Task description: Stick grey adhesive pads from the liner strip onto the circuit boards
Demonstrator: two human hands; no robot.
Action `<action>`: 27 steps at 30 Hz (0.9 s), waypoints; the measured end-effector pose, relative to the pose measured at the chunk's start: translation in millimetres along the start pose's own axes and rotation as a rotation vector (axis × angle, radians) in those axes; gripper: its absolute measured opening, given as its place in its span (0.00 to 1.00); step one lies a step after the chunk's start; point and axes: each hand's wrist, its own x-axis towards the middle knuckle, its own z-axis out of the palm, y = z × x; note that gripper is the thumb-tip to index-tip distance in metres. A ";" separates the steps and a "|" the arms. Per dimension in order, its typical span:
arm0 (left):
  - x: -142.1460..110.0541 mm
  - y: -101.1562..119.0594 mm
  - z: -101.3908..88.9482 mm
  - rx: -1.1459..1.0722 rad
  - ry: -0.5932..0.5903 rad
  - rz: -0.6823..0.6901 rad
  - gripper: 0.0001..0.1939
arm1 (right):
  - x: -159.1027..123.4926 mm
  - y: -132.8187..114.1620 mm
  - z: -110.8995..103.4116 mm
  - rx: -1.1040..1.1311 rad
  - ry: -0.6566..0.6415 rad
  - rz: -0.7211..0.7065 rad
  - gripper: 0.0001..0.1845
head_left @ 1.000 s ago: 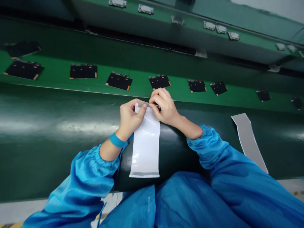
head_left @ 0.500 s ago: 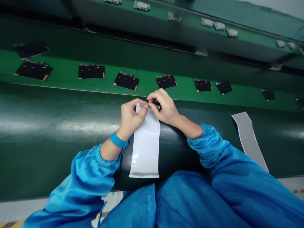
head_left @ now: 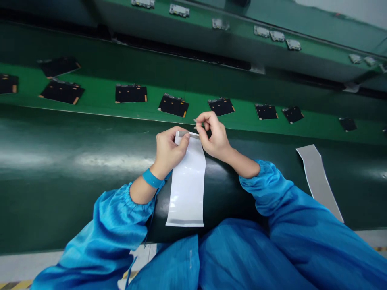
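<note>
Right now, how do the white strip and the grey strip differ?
The white strip is glossy, with a grey band at each end; the grey strip looks duller, with pale edges. The left hand grips the white strip's far end; the grey strip lies untouched. Both are long and narrow, over the dark green surface.

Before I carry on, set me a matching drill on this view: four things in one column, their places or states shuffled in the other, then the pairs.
Things
1. Left hand
2. Right hand
3. Grey strip
4. Black panels

Places or states
A. Spread along the bright green band
B. Gripping the far end of the white sheet, blue wristband on
C. Lying to the right of both hands
D. Fingers near the sheet's far right corner, no wristband

Pairs: 1-B, 2-D, 3-C, 4-A
</note>
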 end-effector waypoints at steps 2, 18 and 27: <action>-0.5 1.6 -0.1 0.031 -0.007 0.033 0.08 | 0.1 2.5 -0.4 0.051 0.028 0.067 0.07; -9.0 0.2 11.9 0.105 -0.306 0.219 0.04 | 161.6 25.9 118.2 0.141 -0.486 0.222 0.16; -9.5 -0.8 15.6 0.129 -0.327 0.234 0.04 | 166.0 39.9 142.5 0.070 -0.526 0.189 0.18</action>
